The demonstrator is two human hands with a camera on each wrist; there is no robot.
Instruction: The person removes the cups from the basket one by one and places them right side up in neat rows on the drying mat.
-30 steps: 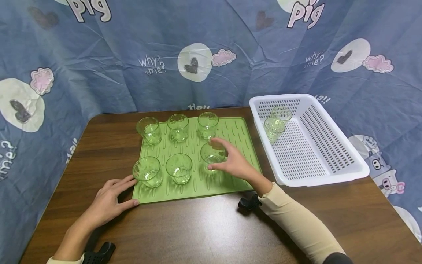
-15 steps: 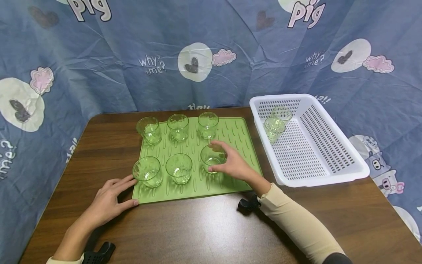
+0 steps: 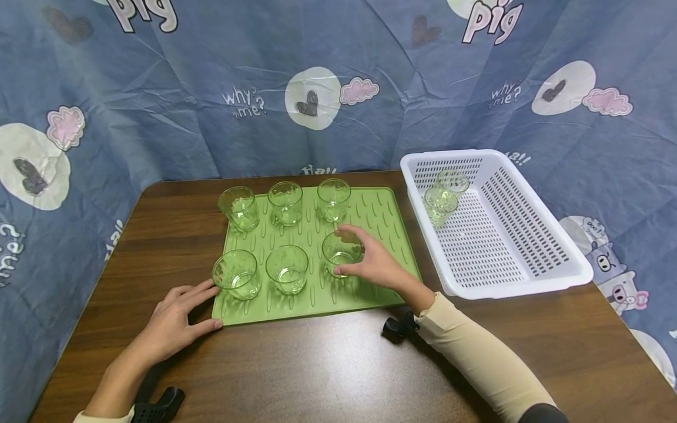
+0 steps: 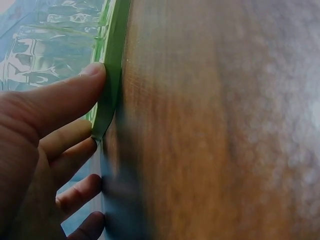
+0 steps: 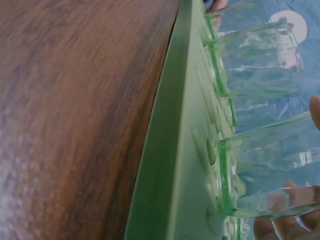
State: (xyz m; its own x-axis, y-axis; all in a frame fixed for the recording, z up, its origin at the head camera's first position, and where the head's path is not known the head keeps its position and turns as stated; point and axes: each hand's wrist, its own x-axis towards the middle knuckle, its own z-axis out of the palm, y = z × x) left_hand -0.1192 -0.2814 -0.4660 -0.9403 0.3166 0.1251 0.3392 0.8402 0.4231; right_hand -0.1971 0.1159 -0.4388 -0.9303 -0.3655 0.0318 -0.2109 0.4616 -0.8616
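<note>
My right hand point(image 3: 378, 261) holds a clear drinking glass point(image 3: 334, 254) between thumb and fingers at the front right of a green ribbed mat point(image 3: 370, 294). In the right wrist view that glass point(image 5: 280, 167) stands upright, its base at the mat's surface. My left hand point(image 3: 177, 326) rests at the mat's front left corner, fingers extended along the side and thumb at the front edge. The left wrist view has the thumb point(image 4: 75, 102) touching the mat's green edge point(image 4: 112, 65). Beside the held glass stand a middle front glass point(image 3: 287, 270) and a left front glass point(image 3: 238, 276).
Behind, a back row of glasses includes a left one point(image 3: 240, 210), a middle one point(image 3: 285, 204) and a right one point(image 3: 334, 201). A white perforated basket point(image 3: 529, 282) stands on the right with two glasses point(image 3: 441, 202) inside. A patterned blue cloth point(image 3: 338, 35) hangs beyond the wooden table point(image 3: 296, 370).
My right hand has shifted slightly toward the front with its glass, which now sits a little lower in the head view. The left hand and the other glasses have stayed in place.
</note>
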